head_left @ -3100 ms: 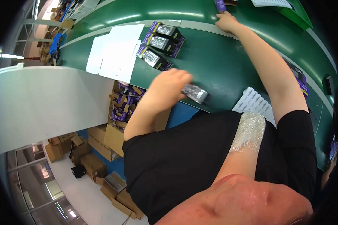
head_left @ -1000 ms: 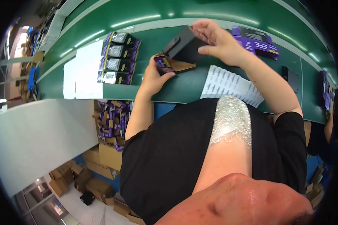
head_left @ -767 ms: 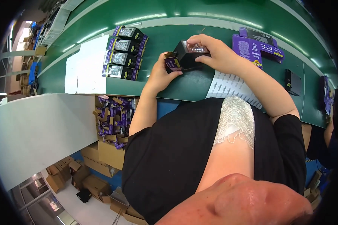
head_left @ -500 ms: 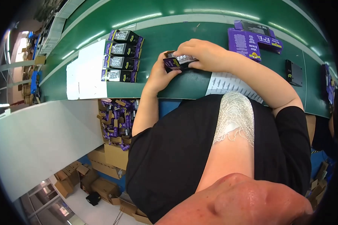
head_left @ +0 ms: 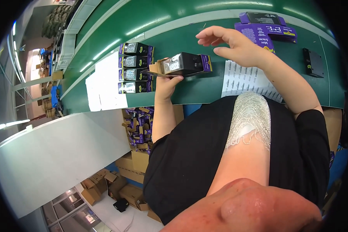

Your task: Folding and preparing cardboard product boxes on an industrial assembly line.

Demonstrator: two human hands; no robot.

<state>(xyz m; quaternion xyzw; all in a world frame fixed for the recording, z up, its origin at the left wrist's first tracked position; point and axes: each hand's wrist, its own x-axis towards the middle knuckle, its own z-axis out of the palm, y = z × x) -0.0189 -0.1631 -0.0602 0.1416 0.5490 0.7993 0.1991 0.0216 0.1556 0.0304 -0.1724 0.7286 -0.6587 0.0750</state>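
My left hand (head_left: 168,86) grips a small black strobe light (head_left: 187,63) with a clear reflective front, sitting in a purple open-sided carton (head_left: 207,63). A brown inner flap (head_left: 155,69) of the carton sticks out at its left end. My right hand (head_left: 237,45) hovers to the right, empty, fingers stretched and apart. Left of the held carton, several similar boxed lights (head_left: 136,62) stand in a column on the green table, clear fronts showing.
Purple flattened cartons (head_left: 255,34) lie at the far right, near a loose black unit (head_left: 313,62). A printed label sheet (head_left: 243,79) lies near the table's front edge. White paper (head_left: 104,87) lies at left. Below the table, a cardboard box holds purple cartons (head_left: 141,127).
My right hand has let go of the carton and moved right, opening. The held carton has turned, so its light and purple end now show. The view has shifted slightly.
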